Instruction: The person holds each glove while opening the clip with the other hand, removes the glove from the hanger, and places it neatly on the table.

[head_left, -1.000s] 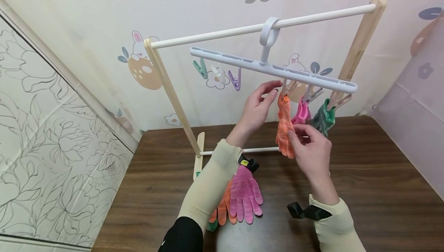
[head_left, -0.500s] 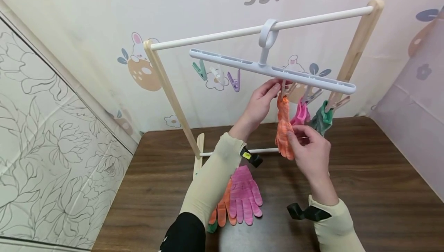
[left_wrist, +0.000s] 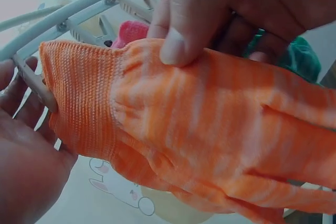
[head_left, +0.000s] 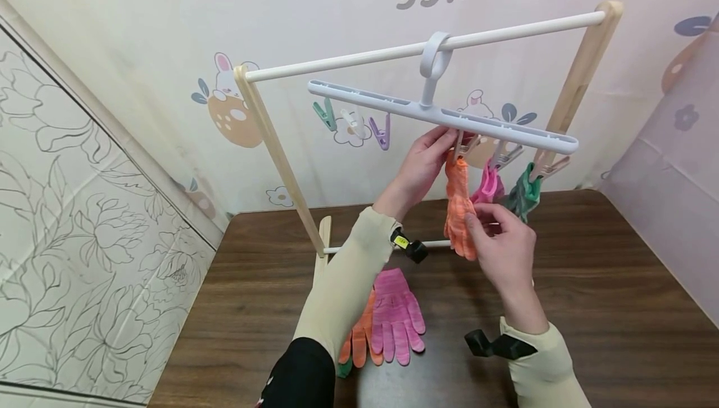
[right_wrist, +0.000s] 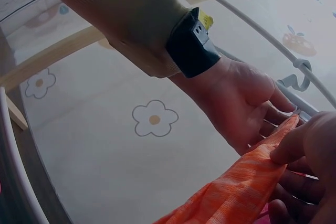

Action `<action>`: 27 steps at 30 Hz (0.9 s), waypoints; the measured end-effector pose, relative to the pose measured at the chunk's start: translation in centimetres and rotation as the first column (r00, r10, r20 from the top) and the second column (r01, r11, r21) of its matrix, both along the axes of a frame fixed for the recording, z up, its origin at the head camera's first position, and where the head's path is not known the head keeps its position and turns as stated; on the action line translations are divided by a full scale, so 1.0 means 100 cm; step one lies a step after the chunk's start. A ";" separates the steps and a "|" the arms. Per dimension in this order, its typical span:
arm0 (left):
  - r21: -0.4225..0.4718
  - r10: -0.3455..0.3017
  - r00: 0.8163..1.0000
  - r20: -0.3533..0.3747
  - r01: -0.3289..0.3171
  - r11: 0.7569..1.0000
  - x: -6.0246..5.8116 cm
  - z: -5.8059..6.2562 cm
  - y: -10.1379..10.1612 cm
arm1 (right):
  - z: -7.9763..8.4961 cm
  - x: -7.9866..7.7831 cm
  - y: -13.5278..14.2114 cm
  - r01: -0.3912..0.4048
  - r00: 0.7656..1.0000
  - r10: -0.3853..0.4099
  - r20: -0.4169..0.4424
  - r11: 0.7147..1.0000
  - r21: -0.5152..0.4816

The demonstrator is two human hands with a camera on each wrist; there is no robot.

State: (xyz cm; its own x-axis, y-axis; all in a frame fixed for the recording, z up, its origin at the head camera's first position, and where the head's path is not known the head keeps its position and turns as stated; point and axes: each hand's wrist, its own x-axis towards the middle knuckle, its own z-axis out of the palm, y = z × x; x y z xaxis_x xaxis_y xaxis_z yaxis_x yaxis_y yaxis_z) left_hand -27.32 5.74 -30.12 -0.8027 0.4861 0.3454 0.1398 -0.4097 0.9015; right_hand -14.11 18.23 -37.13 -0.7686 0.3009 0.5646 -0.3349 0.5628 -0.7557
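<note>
An orange knit glove [head_left: 460, 208] hangs by its cuff from a pale clothespin [left_wrist: 35, 83] under the light blue hanger [head_left: 393, 106]. My left hand [head_left: 422, 161] is at that clothespin, thumb in front and fingers behind, pinching it beside the cuff. Lower down, my right hand [head_left: 505, 239] pinches the glove's side between thumb and fingers; in the left wrist view the thumb lies flat on the orange knit. A pink glove [head_left: 487, 184] and a green glove [head_left: 525, 193] hang clipped further right. The right wrist view shows both hands close together at the glove.
The hanger hooks over the white rod [head_left: 522, 29] of a wooden-ended rack [head_left: 581, 77]. Green, white and purple clothespins [head_left: 380, 132] hang at its left half. Below, pink [head_left: 397, 317] and orange gloves [head_left: 362, 336] lie on the brown table [head_left: 253, 308], a bit of green under them.
My left hand has shifted slightly right and closed in on the clothespin, fingers now reaching behind it. The orange glove has swung slightly left; my right hand keeps its hold.
</note>
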 end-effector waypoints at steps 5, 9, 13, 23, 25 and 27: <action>0.085 -0.119 0.991 0.067 0.113 0.990 -0.001 0.005 0.003 | 0.000 0.000 0.000 0.001 1.000 -0.001 -0.006 1.000 -0.006; 0.095 -0.172 0.983 0.064 0.166 0.982 -0.001 0.006 0.005 | 0.000 -0.001 -0.002 0.003 1.000 -0.003 -0.010 1.000 -0.012; 0.071 -0.212 0.977 0.014 0.211 0.975 -0.002 0.005 0.004 | 0.000 0.000 -0.003 0.004 1.000 -0.005 -0.011 1.000 -0.017; 0.089 -0.160 0.987 -0.001 0.160 0.983 -0.005 0.001 0.006 | 0.002 0.000 -0.005 -0.006 1.000 0.004 -0.023 0.998 -0.067; 0.109 -0.147 0.989 0.027 0.143 0.984 -0.005 0.000 0.007 | 0.001 0.001 -0.005 0.003 1.000 -0.004 -0.024 0.998 -0.062; 0.136 -0.136 0.989 0.061 0.127 0.982 -0.005 0.000 0.008 | 0.001 0.001 -0.005 0.010 1.000 -0.011 -0.027 0.998 -0.060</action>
State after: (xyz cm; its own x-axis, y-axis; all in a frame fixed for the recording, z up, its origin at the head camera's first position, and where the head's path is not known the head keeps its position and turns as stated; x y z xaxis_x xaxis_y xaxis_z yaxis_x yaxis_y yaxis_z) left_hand -27.81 6.55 -30.17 -0.7590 0.5433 0.3588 0.0155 -0.5359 0.8441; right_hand -14.04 17.69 -36.99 -0.7496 0.3430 0.5661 -0.3503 0.5202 -0.7789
